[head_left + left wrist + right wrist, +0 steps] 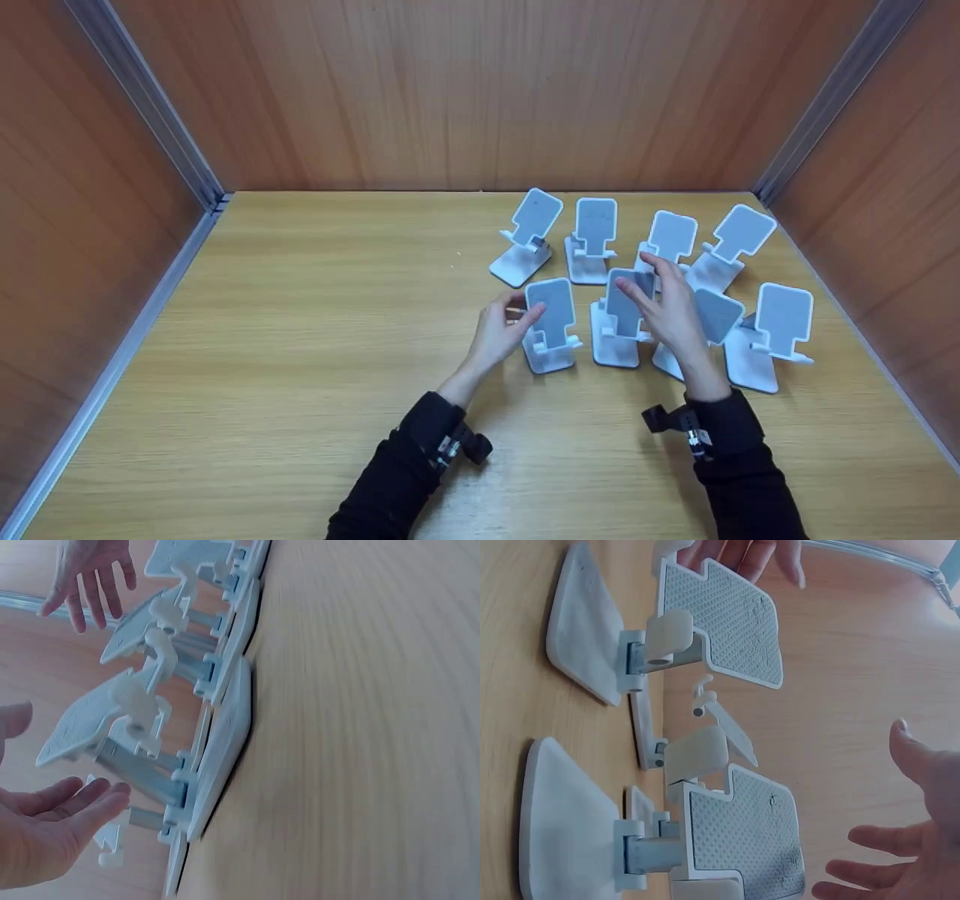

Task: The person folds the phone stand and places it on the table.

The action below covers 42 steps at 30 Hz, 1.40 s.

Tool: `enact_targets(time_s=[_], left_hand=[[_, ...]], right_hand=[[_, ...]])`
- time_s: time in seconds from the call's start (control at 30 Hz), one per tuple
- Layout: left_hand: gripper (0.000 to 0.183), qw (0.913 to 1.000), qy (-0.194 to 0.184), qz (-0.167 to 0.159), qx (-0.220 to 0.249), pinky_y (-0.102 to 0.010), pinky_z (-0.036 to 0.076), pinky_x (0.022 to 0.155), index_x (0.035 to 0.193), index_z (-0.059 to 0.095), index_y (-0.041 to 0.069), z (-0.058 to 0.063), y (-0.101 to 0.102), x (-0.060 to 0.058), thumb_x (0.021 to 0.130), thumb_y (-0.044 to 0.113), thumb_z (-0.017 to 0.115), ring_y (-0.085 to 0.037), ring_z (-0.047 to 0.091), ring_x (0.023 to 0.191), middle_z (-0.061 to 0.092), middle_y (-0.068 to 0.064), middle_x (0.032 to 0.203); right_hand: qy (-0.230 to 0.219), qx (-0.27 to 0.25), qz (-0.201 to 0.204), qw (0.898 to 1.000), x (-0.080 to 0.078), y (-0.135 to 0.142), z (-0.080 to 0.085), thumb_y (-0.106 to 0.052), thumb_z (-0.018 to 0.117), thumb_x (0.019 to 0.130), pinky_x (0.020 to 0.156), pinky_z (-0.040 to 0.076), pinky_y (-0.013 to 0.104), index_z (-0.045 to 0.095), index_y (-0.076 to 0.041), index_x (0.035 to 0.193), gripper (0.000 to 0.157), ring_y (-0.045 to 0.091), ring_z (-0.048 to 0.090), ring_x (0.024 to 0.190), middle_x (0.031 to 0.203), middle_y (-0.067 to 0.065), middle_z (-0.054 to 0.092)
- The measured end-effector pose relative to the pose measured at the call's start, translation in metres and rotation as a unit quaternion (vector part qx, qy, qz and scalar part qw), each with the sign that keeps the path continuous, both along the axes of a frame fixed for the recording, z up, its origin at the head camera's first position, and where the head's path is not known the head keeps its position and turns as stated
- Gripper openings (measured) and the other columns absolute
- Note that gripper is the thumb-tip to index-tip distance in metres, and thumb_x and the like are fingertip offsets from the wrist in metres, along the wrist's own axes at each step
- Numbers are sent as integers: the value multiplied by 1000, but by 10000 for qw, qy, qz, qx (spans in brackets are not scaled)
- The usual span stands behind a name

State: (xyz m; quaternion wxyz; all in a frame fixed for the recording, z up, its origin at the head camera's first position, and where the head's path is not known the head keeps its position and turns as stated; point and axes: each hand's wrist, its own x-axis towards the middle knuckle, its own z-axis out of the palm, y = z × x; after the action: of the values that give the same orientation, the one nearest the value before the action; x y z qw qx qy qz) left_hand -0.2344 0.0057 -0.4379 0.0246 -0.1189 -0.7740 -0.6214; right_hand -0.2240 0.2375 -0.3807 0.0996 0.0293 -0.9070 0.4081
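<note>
we have the near-left stand [553,331] on the bench [300,375], just right of our left hand [499,328], its plate's long axis leaning upward, left edge between thumb and wide fingers, while our right hand [672,311], also spread, hovers farther off.

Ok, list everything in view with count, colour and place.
Stands: 8, white with grey plates, two rows of four, table's right side
Tabletop: 1, light wood, under the stands
Walls: 3, brown wood-grain, back and both sides
Metal strips: several, grey, wall edges
Wrist devices: 2, black, one per wrist
Sleeves: 2, black, forearms
Left hand: 1, bare, by front row's leftmost stand
Right hand: 1, bare, by front row's middle stands
</note>
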Motion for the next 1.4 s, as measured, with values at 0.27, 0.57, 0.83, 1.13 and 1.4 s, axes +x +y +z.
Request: enact_targets(time_s=[0.27, 0.57, 0.83, 1.13, 1.4], left_hand=[[19, 9948, -767, 120, 665, -31, 55, 64, 95, 58, -12, -3, 10, 3, 84, 4, 59, -23, 62, 75, 63, -19, 84], [13, 9894, -975, 209, 1057, -34, 55, 61, 90, 58, -14, -3, 9, 5, 84, -3, 55, -31, 63, 73, 63, -24, 82], [15, 9901, -811, 298, 1110, -28, 55, 59, 94, 57, -12, 29, -5, 12, 86, 1, 55, -25, 64, 71, 63, -20, 84], [15, 9904, -237, 137, 1353, -29, 55, 57, 92, 56, -13, 62, -13, 28, 84, 0, 57, -22, 63, 67, 62, -20, 81], [17, 9890, 25, -141, 1473, -31, 55, 61, 95, 57, -13, 73, -14, 42, 85, 2, 56, -24, 64, 75, 63, -21, 87]], right_hand=[[49, -608, 157, 9980, 9, -9, -3, -41, 58, 82, 91, 40, 43, 43, 0, 125, 61, 30, 44, 111, 124, 17, 46], [258, -878, 559, 9942, 17, -25, -14, -21, 58, 86, 75, 49, 31, 51, 2, 116, 38, 24, 57, 91, 103, 16, 59], [-101, -1106, 769, 9908, 24, -35, -21, -12, 48, 92, 69, 53, 38, 52, 1, 115, 27, 27, 59, 82, 97, 16, 60], [-586, -1628, 1234, 9772, 25, -50, -26, -4, 51, 89, 58, 54, 35, 50, 9, 113, 28, 28, 62, 69, 88, 22, 61], [-1972, -2323, 1654, 9380, 20, -58, -21, 6, 44, 88, 59, 55, 34, 40, 14, 122, 35, 18, 62, 69, 104, 25, 57]])
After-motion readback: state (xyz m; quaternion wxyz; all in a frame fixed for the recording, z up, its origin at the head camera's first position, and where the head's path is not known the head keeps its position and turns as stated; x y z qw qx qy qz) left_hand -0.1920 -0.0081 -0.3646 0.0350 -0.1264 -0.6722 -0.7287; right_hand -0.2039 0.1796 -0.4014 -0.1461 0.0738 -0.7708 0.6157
